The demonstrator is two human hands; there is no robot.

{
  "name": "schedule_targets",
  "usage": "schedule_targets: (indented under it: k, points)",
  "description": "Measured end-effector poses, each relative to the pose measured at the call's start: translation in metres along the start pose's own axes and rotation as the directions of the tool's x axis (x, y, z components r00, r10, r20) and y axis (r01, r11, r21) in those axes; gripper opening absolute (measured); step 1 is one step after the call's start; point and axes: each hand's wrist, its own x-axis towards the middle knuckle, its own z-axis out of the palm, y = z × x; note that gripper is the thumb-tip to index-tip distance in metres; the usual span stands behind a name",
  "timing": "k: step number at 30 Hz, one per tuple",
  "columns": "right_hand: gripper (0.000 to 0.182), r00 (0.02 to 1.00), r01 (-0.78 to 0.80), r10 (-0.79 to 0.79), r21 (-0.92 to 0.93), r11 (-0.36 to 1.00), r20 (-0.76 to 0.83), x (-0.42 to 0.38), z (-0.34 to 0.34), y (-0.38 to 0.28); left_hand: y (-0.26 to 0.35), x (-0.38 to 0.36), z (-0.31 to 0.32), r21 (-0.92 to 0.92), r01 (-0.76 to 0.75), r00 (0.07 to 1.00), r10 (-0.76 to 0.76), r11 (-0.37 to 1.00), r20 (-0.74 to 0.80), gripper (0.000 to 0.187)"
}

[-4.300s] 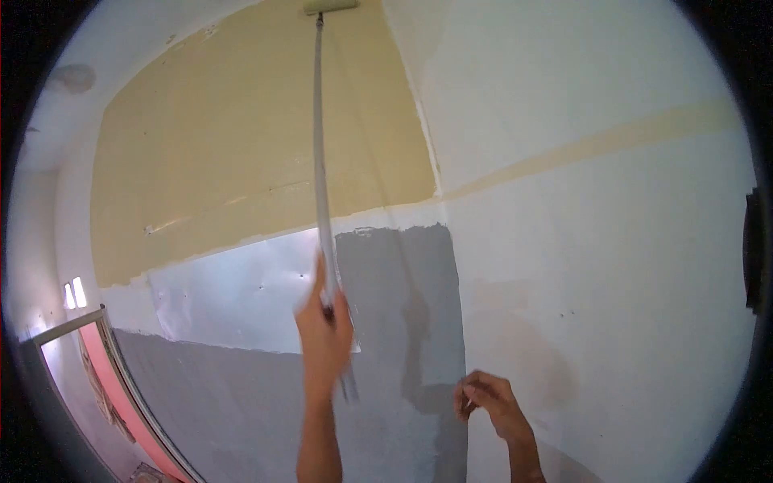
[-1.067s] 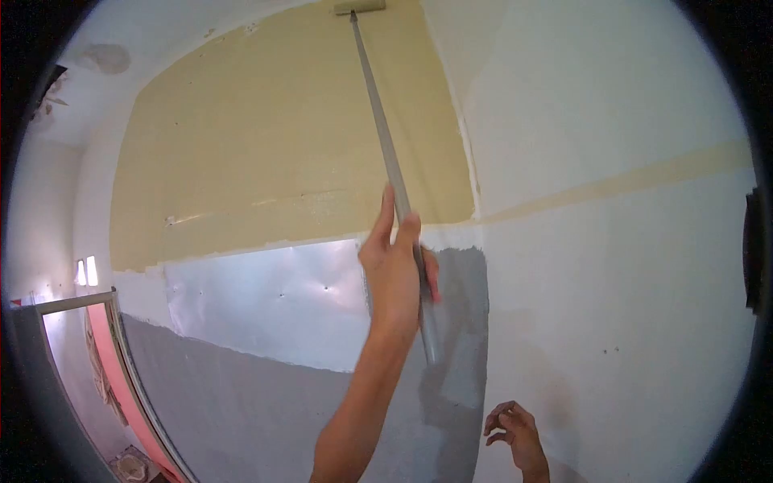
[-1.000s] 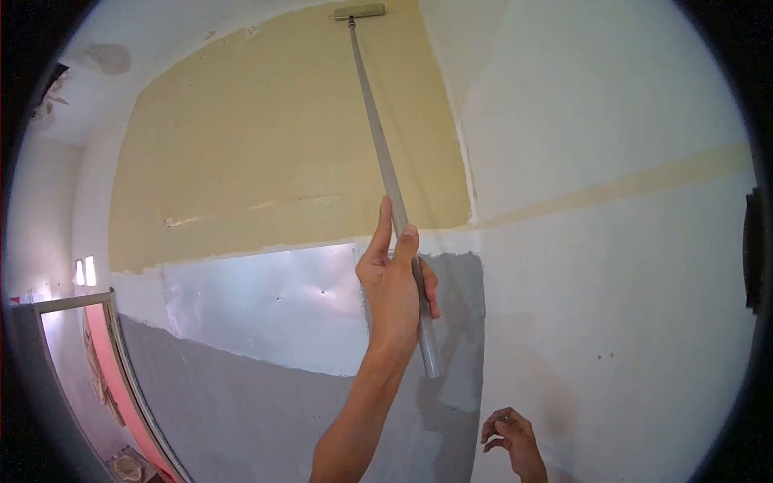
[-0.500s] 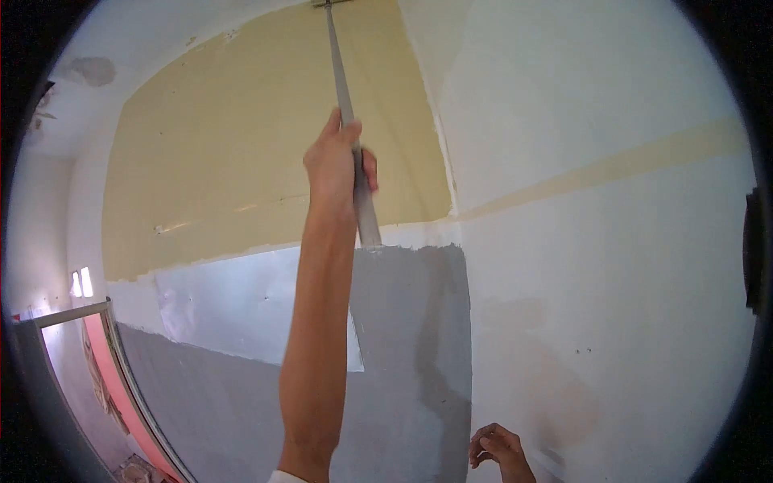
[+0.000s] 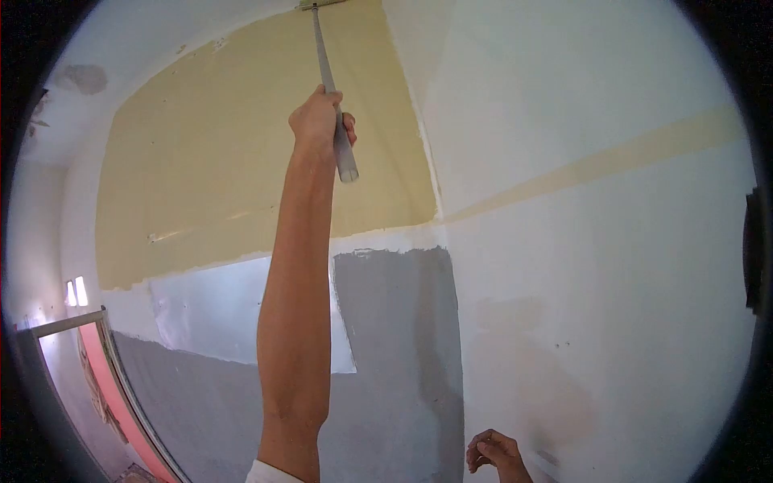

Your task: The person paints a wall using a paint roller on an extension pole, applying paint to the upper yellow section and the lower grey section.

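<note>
My left hand [image 5: 319, 121] is stretched high overhead, shut on the lower end of a long grey roller pole [image 5: 325, 60]. The pole runs up the yellow wall section [image 5: 201, 161], and its roller head [image 5: 320, 4] just shows at the top edge of the view, near the ceiling line. The pole's butt end sticks out below my fist. My right hand [image 5: 493, 452] hangs low at the bottom of the view in front of the grey painted patch [image 5: 398, 338]. Its fingers are curled in and hold nothing.
A wall corner [image 5: 439, 209] runs down just right of the pole. The right-hand wall [image 5: 612, 282] is white with a pale yellow stripe [image 5: 612, 157]. A shiny light-grey patch [image 5: 209, 314] lies left of my arm. A pink-framed opening [image 5: 113, 386] is at lower left.
My left arm has pushed the pole upward and straightened fully, so the roller head has risen to the top edge. My right hand has stayed low and curled.
</note>
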Motion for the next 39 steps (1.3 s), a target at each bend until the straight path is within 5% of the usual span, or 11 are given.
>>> schedule_targets:
  k: [4,11,22,27,31,33,39]
  points:
    - [0.033,1.000,-0.022,0.023,0.021,1.000,-0.013,-0.017,0.002,-0.009,-0.001,0.003,-0.006,0.045,-0.027,0.999,0.026,0.999,0.020,0.056]
    - [0.035,0.997,-0.062,0.060,-0.044,0.997,-0.038,-0.035,-0.007,-0.005,-0.014,-0.113,-0.018,0.104,-0.026,0.999,0.030,0.994,-0.037,0.054]
    - [0.032,0.996,-0.052,0.055,0.054,0.997,-0.069,-0.033,0.000,0.010,0.013,-0.001,-0.017,0.194,-0.025,0.999,0.031,0.981,-0.027,0.055]
    - [0.031,0.993,-0.095,0.098,0.047,0.994,-0.059,-0.039,0.002,0.005,0.001,-0.004,-0.037,0.271,-0.064,0.998,0.060,0.960,0.025,0.055]
    - [0.029,0.995,-0.092,0.097,0.111,0.990,-0.038,-0.040,0.009,0.009,-0.039,-0.081,-0.061,0.253,-0.106,0.994,0.106,0.962,0.016,0.048]
    - [0.028,0.993,-0.114,0.116,0.124,0.986,-0.011,-0.042,0.013,0.013,-0.062,-0.137,-0.075,0.395,-0.081,0.994,0.106,0.915,-0.041,0.047]
    - [0.026,0.979,-0.197,0.201,0.105,0.975,-0.025,-0.037,0.023,0.034,-0.135,-0.307,-0.134,0.428,0.239,0.965,-0.164,0.872,-0.205,0.050]
